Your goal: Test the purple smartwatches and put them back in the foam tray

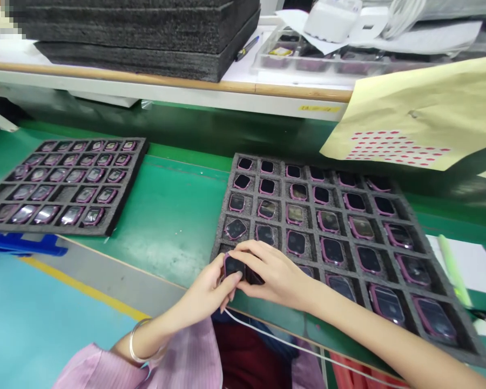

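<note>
A smartwatch body [234,267] with a dark screen and purple rim is gripped by my left hand [211,289], its thumb lying across the screen. My right hand [267,268] closes on the same watch from the other side, fingers along its upper edge. From beneath the hands a white cable [263,329] runs off to the lower right; its end is hidden. Both hands are over the near left corner of a grey foam tray [281,210], whose compartments hold several similar purple-rimmed watches. My right forearm passes over the tray's front part.
Another foam tray [126,208] of watches lies at left, beside a blue plastic piece [28,244]. Stacked black foam [146,32] and a clear tray [263,59] with chargers stand on the shelf [178,85]. Yellow paper [421,108] hangs at right. A green pen [456,273] lies near white paper.
</note>
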A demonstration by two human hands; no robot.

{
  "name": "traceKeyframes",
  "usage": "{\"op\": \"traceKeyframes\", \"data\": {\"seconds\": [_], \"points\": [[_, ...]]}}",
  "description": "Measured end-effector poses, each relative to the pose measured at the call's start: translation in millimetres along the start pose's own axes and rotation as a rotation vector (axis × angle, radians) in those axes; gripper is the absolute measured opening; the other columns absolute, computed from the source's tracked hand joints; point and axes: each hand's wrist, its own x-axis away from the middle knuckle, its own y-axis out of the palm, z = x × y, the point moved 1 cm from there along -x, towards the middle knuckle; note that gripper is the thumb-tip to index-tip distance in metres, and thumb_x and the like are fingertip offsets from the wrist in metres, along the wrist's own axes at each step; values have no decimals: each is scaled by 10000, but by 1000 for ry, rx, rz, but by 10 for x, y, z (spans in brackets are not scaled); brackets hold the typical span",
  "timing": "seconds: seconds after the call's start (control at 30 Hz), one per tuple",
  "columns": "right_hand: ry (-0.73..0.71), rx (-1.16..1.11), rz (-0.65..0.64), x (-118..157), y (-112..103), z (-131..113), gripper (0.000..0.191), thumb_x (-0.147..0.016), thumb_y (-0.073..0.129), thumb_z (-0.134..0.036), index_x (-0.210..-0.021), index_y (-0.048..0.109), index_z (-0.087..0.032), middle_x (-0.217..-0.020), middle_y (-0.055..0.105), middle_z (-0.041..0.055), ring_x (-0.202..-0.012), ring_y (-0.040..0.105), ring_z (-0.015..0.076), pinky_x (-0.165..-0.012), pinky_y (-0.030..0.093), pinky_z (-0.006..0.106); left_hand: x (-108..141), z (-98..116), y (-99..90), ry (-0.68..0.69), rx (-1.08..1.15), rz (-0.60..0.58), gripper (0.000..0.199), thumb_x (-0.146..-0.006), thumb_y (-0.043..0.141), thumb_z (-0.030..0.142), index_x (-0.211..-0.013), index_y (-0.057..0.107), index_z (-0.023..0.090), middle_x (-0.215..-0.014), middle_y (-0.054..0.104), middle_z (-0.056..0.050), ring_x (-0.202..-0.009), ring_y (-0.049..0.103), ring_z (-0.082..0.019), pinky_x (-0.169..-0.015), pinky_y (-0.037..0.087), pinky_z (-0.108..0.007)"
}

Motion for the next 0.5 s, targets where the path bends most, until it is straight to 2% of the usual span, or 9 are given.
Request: {"op": "traceKeyframes", "data": {"seconds": [0.07, 0.17, 0.3, 0.5], "points": [[-13, -49, 68, 24, 69, 35, 415, -830, 591, -228, -1227, 503, -145, -1052, 579, 136, -942, 577, 248, -794, 529, 389, 16, -17, 6, -15, 17, 25, 334, -897, 516, 418, -1098, 460, 156, -610, 415, 77, -406, 323, -26, -367, 275, -137], [-17, -75, 128, 54, 130, 49, 420, -834, 576, -217, -1239, 493, -145, -1029, 582, 132, -914, 576, 241, -775, 526, 389, 34, -7, 38, -24, 38, 79, 342, -874, 556, 415, -1069, 475, 146, -651, 435, 64, -411, 283, -11, -357, 244, -136], [-7, -63, 113, 73, 116, 26, 400, -829, 576, -189, -1219, 506, -138, -1042, 575, 137, -916, 573, 245, -773, 524, 388, 50, 9, 73, -44, 27, 132, 345, -846, 590, 432, -987, 510, 127, -611, 475, 55, -370, 339, -17, -339, 278, -141], [5, -79, 108, 83, 98, 22, 368, -840, 593, -222, -1192, 530, -136, -1037, 579, 134, -902, 575, 238, -761, 528, 378, 72, -2, 63, -56, 40, 130, 313, -844, 595, 425, -911, 514, 129, -552, 486, 56, -363, 379, -35, -347, 317, -144]]}}
